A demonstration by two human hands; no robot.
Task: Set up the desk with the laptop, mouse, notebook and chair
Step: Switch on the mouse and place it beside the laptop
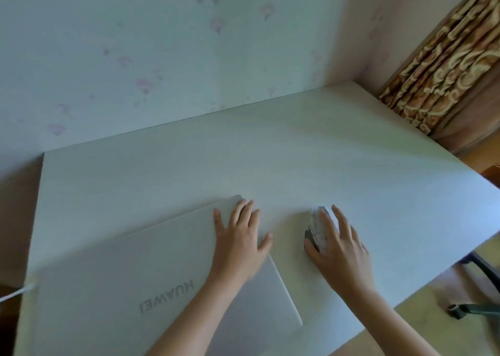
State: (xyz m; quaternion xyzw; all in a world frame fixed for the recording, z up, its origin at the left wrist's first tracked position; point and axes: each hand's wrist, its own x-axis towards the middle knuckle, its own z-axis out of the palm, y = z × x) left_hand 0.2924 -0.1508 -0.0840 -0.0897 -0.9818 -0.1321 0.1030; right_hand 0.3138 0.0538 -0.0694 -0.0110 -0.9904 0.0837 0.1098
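Observation:
A closed silver laptop lies on the white desk at the front left, its logo facing me upside down. My left hand rests flat on the laptop's far right corner, fingers spread. Just right of the laptop sits a grey and white mouse. My right hand covers it, thumb on its left side and fingers over its top. Part of a dark chair base shows below the desk's right edge. No notebook is in view.
A white cable runs off the laptop's left side. The desk stands against a pale patterned wall. A brown patterned curtain hangs at the back right. Yellowish floor shows at the lower right.

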